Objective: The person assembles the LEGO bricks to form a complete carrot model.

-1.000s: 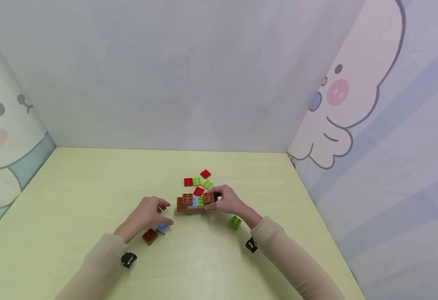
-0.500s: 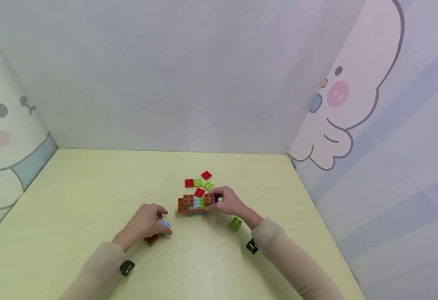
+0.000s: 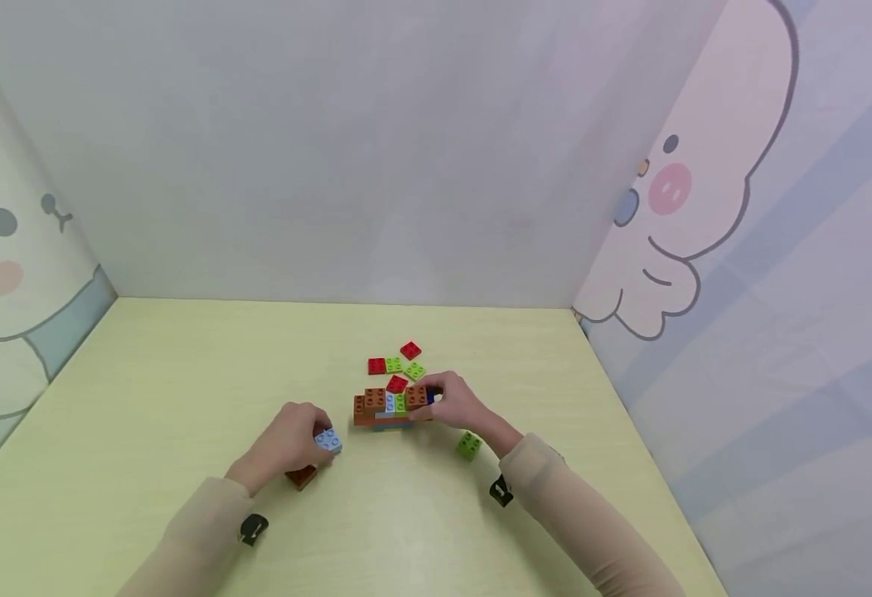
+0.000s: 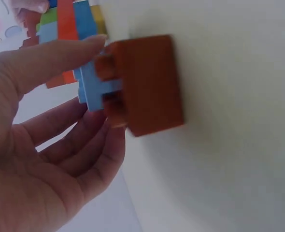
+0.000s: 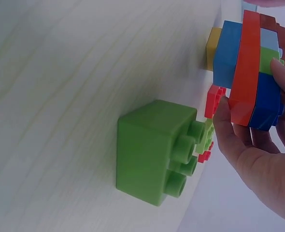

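My left hand (image 3: 287, 438) pinches a light blue toy brick (image 3: 329, 440) between thumb and fingers. A brown brick (image 4: 152, 87) lies right beside it, close under the thumb; in the head view the hand partly covers that brown brick. To the right, my right hand (image 3: 458, 405) grips the right end of a built brick block (image 3: 384, 419). The right wrist view shows this block with a long orange-red brick (image 5: 245, 67), a dark blue brick (image 5: 265, 104) at the held end, and blue and yellow bricks (image 5: 213, 48) below.
A loose green brick (image 3: 469, 445) stands on the table (image 3: 406, 531) near the right wrist. Behind the block lie thin red plates (image 3: 376, 366) and light green plates (image 3: 415, 371). A grey wall panel (image 3: 346, 166) closes off the table's far edge.
My left hand has come down toward the near side, closed its fingers on the light blue brick and shifted it slightly away from me. The right hand stays on the block.
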The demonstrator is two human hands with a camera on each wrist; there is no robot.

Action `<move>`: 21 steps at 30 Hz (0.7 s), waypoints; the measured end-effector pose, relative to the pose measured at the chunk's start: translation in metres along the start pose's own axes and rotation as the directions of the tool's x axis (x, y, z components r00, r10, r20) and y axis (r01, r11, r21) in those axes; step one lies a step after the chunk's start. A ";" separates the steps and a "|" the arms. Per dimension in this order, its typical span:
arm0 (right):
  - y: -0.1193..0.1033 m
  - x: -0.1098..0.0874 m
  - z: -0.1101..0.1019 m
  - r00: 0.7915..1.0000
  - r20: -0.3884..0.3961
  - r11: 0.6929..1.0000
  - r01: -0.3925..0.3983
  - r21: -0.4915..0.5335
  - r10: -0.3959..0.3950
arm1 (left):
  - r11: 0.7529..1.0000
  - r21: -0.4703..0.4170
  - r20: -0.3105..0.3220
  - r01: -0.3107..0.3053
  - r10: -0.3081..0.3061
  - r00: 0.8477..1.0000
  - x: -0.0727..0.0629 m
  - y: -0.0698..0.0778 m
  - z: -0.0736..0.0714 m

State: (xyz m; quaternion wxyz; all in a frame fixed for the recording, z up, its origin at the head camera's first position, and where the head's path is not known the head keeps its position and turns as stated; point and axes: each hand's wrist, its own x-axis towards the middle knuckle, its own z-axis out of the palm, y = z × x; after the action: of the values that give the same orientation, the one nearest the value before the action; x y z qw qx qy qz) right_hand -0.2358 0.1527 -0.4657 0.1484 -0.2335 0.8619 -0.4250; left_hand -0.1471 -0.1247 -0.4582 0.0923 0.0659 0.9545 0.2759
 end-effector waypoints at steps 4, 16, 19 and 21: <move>0.001 0.000 0.000 1.000 0.000 1.000 -0.006 -0.006 0.006 | 0.998 -0.024 -0.027 -0.050 0.049 0.998 0.005 0.004 -0.013; -0.002 0.001 -0.002 1.000 0.004 1.000 -0.003 -0.006 0.003 | 0.971 0.004 -0.200 -0.239 0.235 0.951 0.026 0.034 -0.043; -0.002 0.001 -0.001 1.000 0.003 1.000 0.001 -0.002 -0.001 | 0.963 0.006 -0.223 -0.269 0.263 0.939 0.031 0.042 -0.042; -0.001 0.000 -0.001 1.000 0.004 1.000 0.000 -0.002 0.000 | 0.960 -0.006 -0.226 -0.281 0.273 0.935 0.034 0.048 -0.040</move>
State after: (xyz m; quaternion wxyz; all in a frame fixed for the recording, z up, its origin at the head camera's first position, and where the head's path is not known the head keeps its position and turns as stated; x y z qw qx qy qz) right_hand -0.2361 0.1523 -0.4644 0.1501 -0.2346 0.8619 -0.4237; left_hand -0.1853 -0.0991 -0.4040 -0.0537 0.1666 0.9346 0.3098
